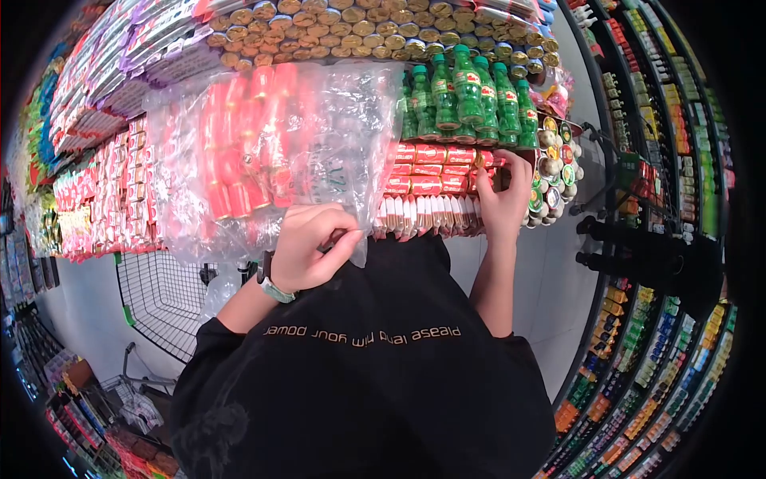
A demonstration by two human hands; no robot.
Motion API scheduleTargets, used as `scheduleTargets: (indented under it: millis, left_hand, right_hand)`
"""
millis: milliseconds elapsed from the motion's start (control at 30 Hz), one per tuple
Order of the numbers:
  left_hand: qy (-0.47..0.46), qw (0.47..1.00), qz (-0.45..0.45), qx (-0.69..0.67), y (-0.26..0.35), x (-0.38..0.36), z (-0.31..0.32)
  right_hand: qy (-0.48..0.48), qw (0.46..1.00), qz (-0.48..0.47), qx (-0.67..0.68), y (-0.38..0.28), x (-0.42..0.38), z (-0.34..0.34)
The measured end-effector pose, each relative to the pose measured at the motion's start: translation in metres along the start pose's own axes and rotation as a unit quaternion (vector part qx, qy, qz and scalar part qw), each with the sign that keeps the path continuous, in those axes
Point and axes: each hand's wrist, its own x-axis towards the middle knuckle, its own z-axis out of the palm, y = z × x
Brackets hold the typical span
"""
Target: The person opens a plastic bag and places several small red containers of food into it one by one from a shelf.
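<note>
Plastic bag [339,120], clear & wrinkled, w/ red cans [243,195] seen inside, is spread over the L-centre part of the display, just L of the green bottles [467,92]. Its lower R edge is met by the L hand [313,249]; thumb & index are brought tog. there, the other fingers are curled in, & a fold of plastic appears to be pinched. A watch [277,290] is worn on that wrist. The R hand [500,195] is held over the R end of the red packs [427,170], which are stacked in 3 rows; its fingers are bent & part open, w/ a gap left btwn thumb & index. The tips are set against the packs at that end, but whether 1 is gripped can't be told. Upright slim packs [427,214] are lined up in front of the rows, & the bottles are stood behind, caps up. Round-lidded tubs [550,168] are grouped to the R, & gold-topped cans [335,36] are stacked at the back. A black shirt [367,383] w/ upside-down lettering is seen below. A wire cart [159,291] is parked lower L; stocked shelves [638,351] are seen far R, w/ a person [678,263] in dark clothes nearby.
</note>
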Motion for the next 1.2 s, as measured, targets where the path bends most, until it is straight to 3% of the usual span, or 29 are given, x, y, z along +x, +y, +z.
scheduleTargets:
  millis: [167, 267, 333, 400, 533, 800, 900, 1067, 1200]
  left_hand:
    - [-0.011, 1.000, -0.011, 0.013, 0.000, -0.001, 0.000]
    - [-0.007, 1.000, -0.028, 0.011, 0.005, -0.003, -0.002]
    - [0.000, 0.999, -0.032, 0.010, 0.007, -0.005, -0.002]
    - [0.014, 1.000, -0.025, 0.010, 0.007, -0.009, 0.000]
    - [0.039, 0.999, -0.011, -0.006, 0.005, -0.015, 0.004]
    - [0.125, 0.992, -0.032, -0.013, 0.012, -0.034, 0.013]
    - [0.147, 0.988, -0.039, -0.013, 0.010, -0.042, 0.012]
    - [0.128, 0.990, -0.055, -0.038, 0.008, -0.043, 0.005]
    - [0.092, 0.993, -0.037, -0.056, 0.005, -0.031, -0.005]
  right_hand:
    - [0.021, 0.997, 0.048, 0.053, -0.012, -0.005, -0.013]
    - [0.023, 0.991, -0.024, 0.133, -0.020, -0.012, -0.022]
    - [-0.025, 0.981, -0.113, 0.153, -0.028, -0.014, -0.024]
    - [-0.104, 0.956, -0.110, 0.251, -0.048, -0.020, -0.018]
    - [-0.224, 0.910, -0.226, 0.268, -0.087, -0.014, 0.005]
    - [-0.282, 0.891, -0.309, 0.179, -0.115, 0.006, 0.059]
    - [-0.229, 0.907, -0.318, 0.153, -0.129, 0.017, 0.075]
    - [-0.247, 0.905, -0.290, 0.190, -0.140, 0.037, 0.108]
    - [-0.240, 0.911, -0.304, 0.138, -0.157, 0.045, 0.110]
